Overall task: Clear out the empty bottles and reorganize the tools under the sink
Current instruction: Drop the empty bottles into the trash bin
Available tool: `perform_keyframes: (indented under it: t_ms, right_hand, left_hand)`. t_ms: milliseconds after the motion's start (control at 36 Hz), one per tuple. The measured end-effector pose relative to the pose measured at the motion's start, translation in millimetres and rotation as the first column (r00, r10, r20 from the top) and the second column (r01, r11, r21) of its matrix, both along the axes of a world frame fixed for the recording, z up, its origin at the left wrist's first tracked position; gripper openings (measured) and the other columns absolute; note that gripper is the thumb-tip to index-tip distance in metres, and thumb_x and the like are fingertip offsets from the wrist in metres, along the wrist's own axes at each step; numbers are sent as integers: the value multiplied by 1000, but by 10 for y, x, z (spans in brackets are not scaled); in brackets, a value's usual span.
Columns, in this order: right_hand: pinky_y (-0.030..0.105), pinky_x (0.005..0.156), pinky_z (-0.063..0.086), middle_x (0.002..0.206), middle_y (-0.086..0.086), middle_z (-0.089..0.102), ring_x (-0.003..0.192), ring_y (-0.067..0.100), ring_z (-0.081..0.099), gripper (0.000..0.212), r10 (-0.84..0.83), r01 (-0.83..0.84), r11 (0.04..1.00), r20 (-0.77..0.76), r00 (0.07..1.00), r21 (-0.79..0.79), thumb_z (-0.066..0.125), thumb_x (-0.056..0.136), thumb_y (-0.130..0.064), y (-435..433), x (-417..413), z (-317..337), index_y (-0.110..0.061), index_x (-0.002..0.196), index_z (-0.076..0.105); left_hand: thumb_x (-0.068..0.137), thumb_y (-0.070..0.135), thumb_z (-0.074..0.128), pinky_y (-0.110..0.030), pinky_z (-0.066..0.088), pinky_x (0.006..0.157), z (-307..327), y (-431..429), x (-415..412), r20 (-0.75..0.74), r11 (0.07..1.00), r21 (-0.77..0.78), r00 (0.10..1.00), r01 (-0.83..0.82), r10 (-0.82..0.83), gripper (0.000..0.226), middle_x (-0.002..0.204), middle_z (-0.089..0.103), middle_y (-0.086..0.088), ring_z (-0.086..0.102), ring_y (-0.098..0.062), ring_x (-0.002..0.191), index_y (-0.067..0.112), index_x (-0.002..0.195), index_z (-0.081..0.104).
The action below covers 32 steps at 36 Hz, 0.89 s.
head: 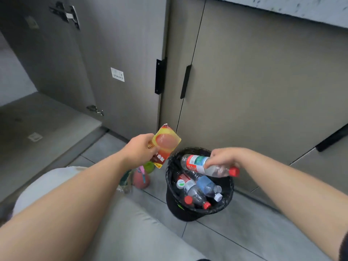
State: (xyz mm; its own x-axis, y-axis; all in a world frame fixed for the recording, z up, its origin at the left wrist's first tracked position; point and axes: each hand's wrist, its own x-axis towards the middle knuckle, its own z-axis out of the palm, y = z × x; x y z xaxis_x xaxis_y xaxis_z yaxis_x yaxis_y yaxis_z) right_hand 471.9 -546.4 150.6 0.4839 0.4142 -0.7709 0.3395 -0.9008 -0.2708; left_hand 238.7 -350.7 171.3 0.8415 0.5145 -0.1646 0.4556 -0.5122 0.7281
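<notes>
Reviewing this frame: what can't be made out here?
- Head view: the lower bottles in the black bin are partly covered by the clear bottle in the right hand and by each other, so the count is uncertain.
- The packet in the left hand has print too blurred to read.
- Items on the floor behind the left forearm are partly hidden and blurred.
- The sticker on the open door is too small to read.

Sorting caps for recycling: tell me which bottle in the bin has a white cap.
The blue-tinted bottle lying in the black bin; its white cap points lower right, while the bottles around it show red caps.
</notes>
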Motion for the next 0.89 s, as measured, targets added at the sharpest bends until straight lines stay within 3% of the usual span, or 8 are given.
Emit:
perform_keyframes:
  t_ms: [83,167,306,417,500,611,806,889]
  right_hand:
    - [32,60,50,102,15,70,68,26,64,51,25,-31,999,141,990,38,70,69,-41,-13,-172,-324,-12,109,56]
    - [30,67,45,114,10,63,88,25,60,53,72,-90,994,232,970,67,70,76,-39,17,-312,-617,-15,118,50]
    - [34,77,50,120,10,53,99,27,59,45,106,-148,981,292,951,126,64,84,-25,96,-384,-921,-17,125,48]
    - [32,88,49,117,5,64,103,23,62,26,-54,-63,942,334,941,330,60,90,-22,201,-359,-814,-16,116,62]
    - [33,88,51,111,7,71,97,20,68,21,-298,239,775,4,955,585,57,97,-29,292,-380,-522,-15,110,67]
    - [42,94,57,114,10,73,106,26,71,41,-125,447,673,-506,854,589,62,96,-44,276,-476,-134,-11,120,66]
    - [49,104,50,126,18,68,117,32,66,51,-31,509,657,-655,755,556,72,92,-18,336,-773,-122,-5,135,49]
    - [51,104,50,128,22,65,119,36,64,51,-82,522,610,-608,790,596,70,92,-10,346,-760,-138,0,135,45]
  left_hand:
    - [98,32,63,-22,48,64,-41,17,-32,-54,999,18,998,42,-41,14,88,70,9,68,-9,85,25,87,59]
    - [97,35,64,-20,50,60,-55,32,-61,-102,995,46,991,88,-83,16,88,70,10,69,-6,81,25,86,60]
    - [96,35,66,-38,62,76,-72,53,-71,-151,988,81,981,131,-118,22,95,73,3,71,-9,87,13,99,66]
    - [95,36,68,-34,62,73,-99,56,-67,-157,988,58,978,146,-135,17,92,73,8,71,-7,83,19,95,65]
    - [94,36,69,-27,61,69,-93,42,-58,-150,987,32,977,157,-150,12,91,73,10,72,-5,82,26,90,63]
    - [94,33,70,-37,63,75,-72,12,-42,-118,989,-28,982,142,-144,17,93,76,4,74,-10,83,17,95,67]
    - [91,29,73,-22,60,60,-35,-97,-21,-13,968,-235,995,90,-95,17,86,76,1,76,-10,76,13,90,67]
    - [94,24,70,-33,64,70,-52,-122,-35,-26,940,-336,998,52,-64,19,87,78,-7,77,-16,76,5,98,68]
